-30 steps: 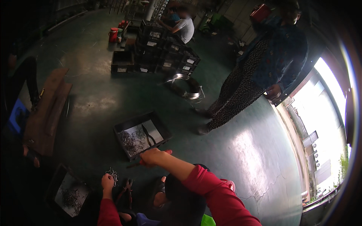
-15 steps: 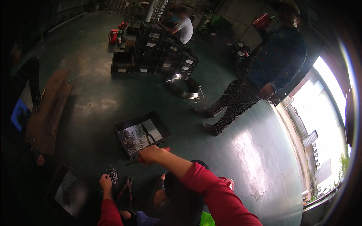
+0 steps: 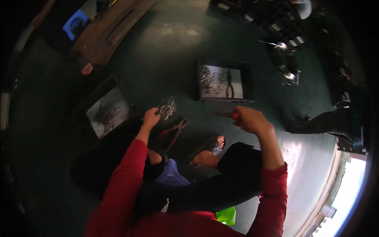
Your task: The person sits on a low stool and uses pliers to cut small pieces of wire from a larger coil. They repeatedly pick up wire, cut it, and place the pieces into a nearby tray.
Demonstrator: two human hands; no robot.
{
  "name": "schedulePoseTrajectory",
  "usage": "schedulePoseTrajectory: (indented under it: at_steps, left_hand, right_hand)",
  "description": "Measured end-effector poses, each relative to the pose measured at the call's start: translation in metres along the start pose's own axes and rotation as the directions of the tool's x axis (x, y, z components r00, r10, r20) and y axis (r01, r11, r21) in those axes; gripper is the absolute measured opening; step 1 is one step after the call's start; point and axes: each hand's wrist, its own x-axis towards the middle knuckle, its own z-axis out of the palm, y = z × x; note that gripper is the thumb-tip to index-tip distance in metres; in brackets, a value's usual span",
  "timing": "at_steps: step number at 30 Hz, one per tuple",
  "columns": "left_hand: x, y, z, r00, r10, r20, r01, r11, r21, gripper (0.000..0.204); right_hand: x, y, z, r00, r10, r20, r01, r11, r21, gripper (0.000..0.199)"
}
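Note:
My right hand (image 3: 252, 119) is closed around the red handle of a tool (image 3: 225, 114). Its narrow dark end points left above the floor; blur hides its exact kind. My left hand (image 3: 151, 118) is closed, fingertips at the edge of a small heap of short metal pieces (image 3: 167, 110) on the floor. Whatever those fingers pinch cannot be made out. Just right of that hand lie red-handled pliers (image 3: 178, 127), jaws parted. Beyond my right hand, a black crate (image 3: 247, 81) holds metal pieces on a pale liner and a dark, curved-handled tool (image 3: 229, 85).
Left of my left hand, another black crate (image 3: 118, 87) holds dark pieces. A wooden bench (image 3: 98, 43) and blue stool (image 3: 75, 24) stand far left. Wire coil (image 3: 290, 67) and stacked crates (image 3: 272, 27) are far right. A person's patterned trouser leg (image 3: 319, 123) is at right.
The view has swung downward and left, so the crates appear farther right. My right hand has come away from the crate's near edge, still gripping the red-handled tool. My left hand stays by the heap.

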Motion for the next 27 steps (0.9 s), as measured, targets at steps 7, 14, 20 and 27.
schedulePoseTrajectory:
  at_steps: [7, 14, 20, 27]
  left_hand:
    - [-0.004, 0.038, 0.012, 0.998, 0.026, -0.064, -0.013, 0.981, 0.195, 0.059]
    - [0.051, 0.041, 0.025, 0.982, 0.132, 0.136, -0.15, 0.98, 0.132, 0.043]
    - [0.055, 0.045, -0.027, 0.983, 0.177, -0.043, -0.179, 0.983, -0.036, 0.028]
    - [-0.055, 0.006, 0.03, 0.925, -0.269, -0.268, 0.308, 0.944, 0.115, 0.048]
  right_hand:
    - [-0.007, 0.025, 0.007, 0.995, 0.064, 0.075, -0.067, 0.997, 0.036, 0.028]
    - [-0.007, 0.039, 0.007, 0.999, 0.007, 0.048, -0.013, 0.992, 0.129, 0.032]
    - [-0.006, 0.04, 0.01, 0.999, 0.014, 0.036, -0.019, 0.99, 0.141, 0.033]
    - [-0.007, 0.02, -0.001, 0.995, -0.102, -0.005, 0.101, 0.986, 0.132, 0.033]
